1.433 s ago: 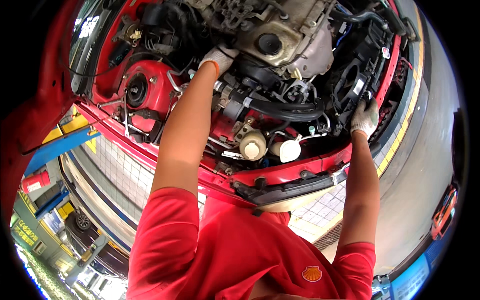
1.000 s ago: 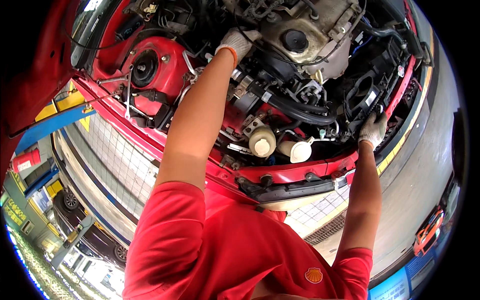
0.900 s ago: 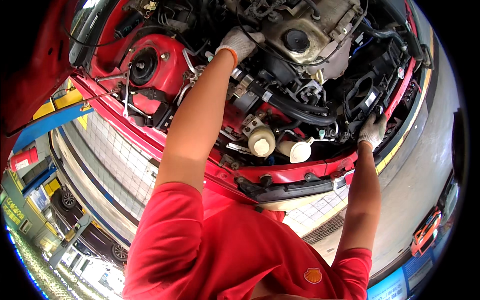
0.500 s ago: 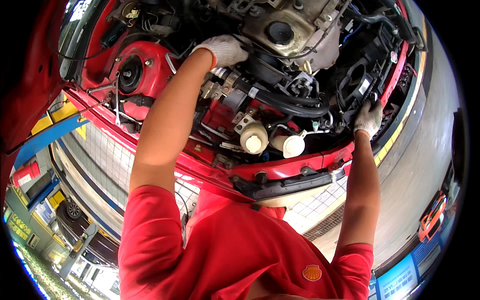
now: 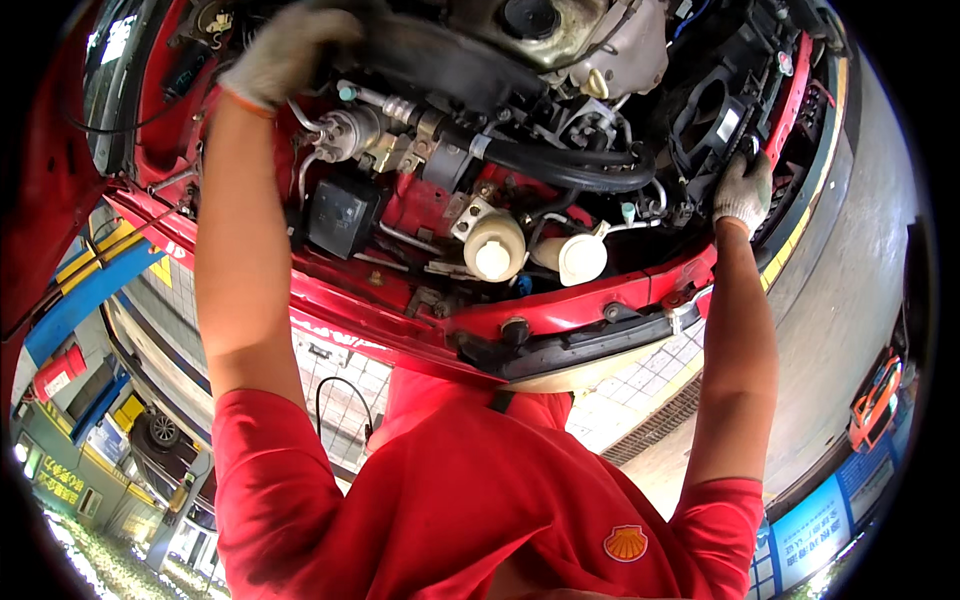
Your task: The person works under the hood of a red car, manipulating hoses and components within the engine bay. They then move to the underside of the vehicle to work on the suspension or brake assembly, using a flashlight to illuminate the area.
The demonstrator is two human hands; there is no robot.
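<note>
My left hand [image 5: 288,55], in a pale knit glove with an orange cuff, reaches into the engine bay at upper left, beside a dark, blurred part [image 5: 420,55]; motion smears its fingers. My gloved right hand [image 5: 744,187] grips the black upper edge of the radiator and fan assembly [image 5: 708,128], near the red front panel [image 5: 795,85]. Between my hands lie the engine cover with a black cap [image 5: 532,15], thick black hoses [image 5: 560,165], a black box [image 5: 340,218] and two cream reservoirs [image 5: 492,250].
The red car's raised hood [image 5: 50,190] fills the left edge, with a blue and yellow lift [image 5: 70,310] below it. A red bucket-like container [image 5: 60,372] and another car's wheel [image 5: 163,430] are at lower left. An orange object [image 5: 873,400] is on the right.
My left hand has swung up and to the left, now blurred, uncovering the black box and metal fittings below it. My right hand appears higher in the picture, still on the radiator edge.
</note>
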